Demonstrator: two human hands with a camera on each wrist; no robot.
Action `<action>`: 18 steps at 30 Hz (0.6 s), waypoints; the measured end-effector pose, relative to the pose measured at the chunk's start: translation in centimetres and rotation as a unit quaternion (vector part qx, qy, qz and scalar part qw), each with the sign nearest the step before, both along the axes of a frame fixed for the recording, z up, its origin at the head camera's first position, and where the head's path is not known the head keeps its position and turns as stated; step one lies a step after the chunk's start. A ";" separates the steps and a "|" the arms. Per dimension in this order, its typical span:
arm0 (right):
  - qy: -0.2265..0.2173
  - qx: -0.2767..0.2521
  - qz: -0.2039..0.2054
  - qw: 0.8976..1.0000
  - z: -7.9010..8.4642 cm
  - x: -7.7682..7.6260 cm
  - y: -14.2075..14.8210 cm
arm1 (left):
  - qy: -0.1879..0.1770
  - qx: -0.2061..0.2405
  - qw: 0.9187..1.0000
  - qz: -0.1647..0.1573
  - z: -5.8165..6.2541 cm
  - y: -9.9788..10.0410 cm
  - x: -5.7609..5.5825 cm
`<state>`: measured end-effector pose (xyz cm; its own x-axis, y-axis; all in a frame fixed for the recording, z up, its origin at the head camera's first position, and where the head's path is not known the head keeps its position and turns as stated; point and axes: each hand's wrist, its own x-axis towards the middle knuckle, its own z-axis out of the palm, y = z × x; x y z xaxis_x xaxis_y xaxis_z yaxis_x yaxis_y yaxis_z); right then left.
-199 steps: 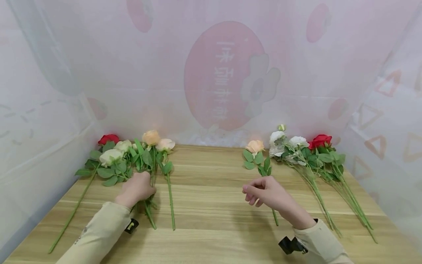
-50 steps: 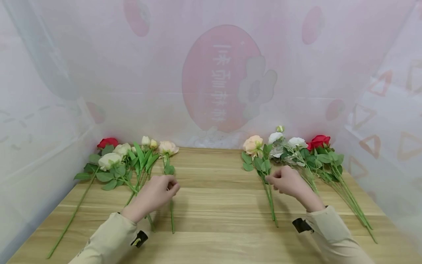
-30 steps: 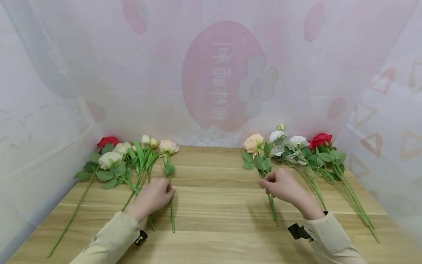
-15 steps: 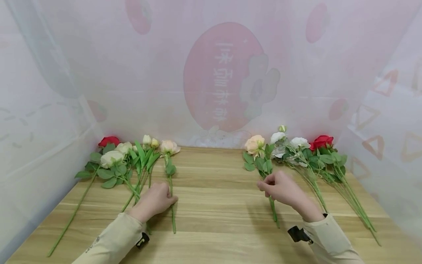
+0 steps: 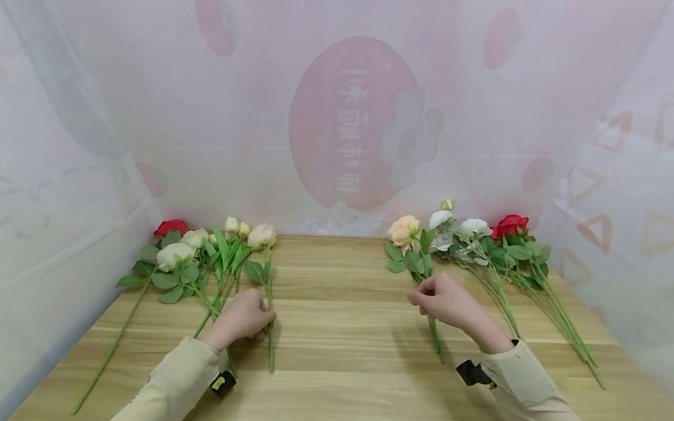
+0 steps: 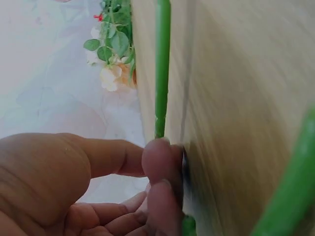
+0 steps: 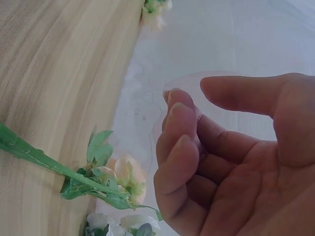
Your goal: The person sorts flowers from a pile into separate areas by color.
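Observation:
My left hand [image 5: 243,316] pinches the thin green stem [image 6: 162,64] of a pale peach rose [image 5: 261,235] between thumb and fingers, low over the table. That rose lies at the right edge of the left-hand group, its bloom toward the back wall. Over the right-hand group hovers my right hand [image 5: 446,302], its fingers loosely curled and thumb apart, with nothing between them in the right wrist view. Beneath it lie peach roses [image 5: 405,231], their stems partly hidden by the hand.
Left of the held stem lie yellow-white tulips [image 5: 232,225], cream roses [image 5: 175,256] and a red rose [image 5: 171,227]. White flowers [image 5: 475,227] and red roses [image 5: 511,225] fill the far right. A printed curtain [image 5: 358,123] stands behind the wooden table [image 5: 337,327].
A peach rose from the left group now lies with the right group. My left hand has moved to the pale rose's stem, pinched it and turned the rose slightly, its bloom shifting left.

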<state>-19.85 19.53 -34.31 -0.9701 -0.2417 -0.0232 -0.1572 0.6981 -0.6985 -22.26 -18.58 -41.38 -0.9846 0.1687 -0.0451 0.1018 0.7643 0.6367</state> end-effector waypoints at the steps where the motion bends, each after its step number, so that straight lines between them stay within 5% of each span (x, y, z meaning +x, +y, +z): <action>1: 0.000 -0.001 0.000 1.000 0.0 0.0 0.0 | 0.000 0.007 1.000 0.001 0.1 0.0 0.0; 9: -0.005 -0.007 0.001 1.000 0.0 0.1 -0.3 | 0.007 0.063 0.998 -0.018 0.9 1.1 0.3; 18: -0.015 -0.034 0.025 0.999 -0.3 0.6 -1.3 | 0.017 0.159 0.985 -0.058 1.5 3.2 1.6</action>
